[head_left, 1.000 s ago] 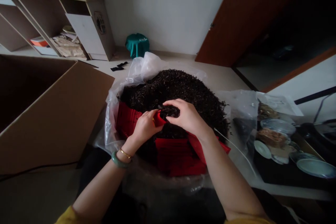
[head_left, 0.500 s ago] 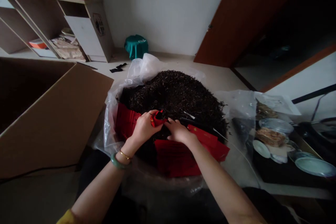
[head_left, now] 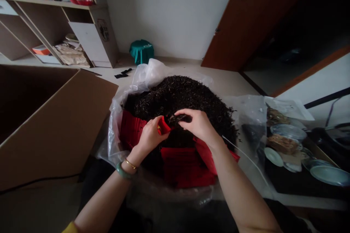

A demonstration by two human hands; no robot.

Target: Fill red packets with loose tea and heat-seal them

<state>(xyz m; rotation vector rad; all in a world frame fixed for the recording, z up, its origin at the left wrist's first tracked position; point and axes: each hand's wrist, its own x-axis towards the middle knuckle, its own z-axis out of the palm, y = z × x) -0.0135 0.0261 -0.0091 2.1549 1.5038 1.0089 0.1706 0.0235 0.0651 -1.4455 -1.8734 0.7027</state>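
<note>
- The single view looks from the person's head, forward and steeply down.
- It sits close above the scene: forearms enter from the bottom edge, with the left hand [head_left: 150, 133] and right hand [head_left: 198, 125] near the centre.
- The dark heap [head_left: 191, 91] fills the middle, seen from above.
- Farther off, the wall [head_left: 175, 14] spans top centre, between the shelf unit [head_left: 105, 49] at upper left and the door [head_left: 232, 36] at upper right.

Our left wrist ringed by a thin gold-coloured bangle [head_left: 130, 164] and a thicker, rounded green bangle [head_left: 123, 171], a bit of yellow sleeve [head_left: 70, 228] at our left forearm, our right forearm bare of jewellery.
</note>
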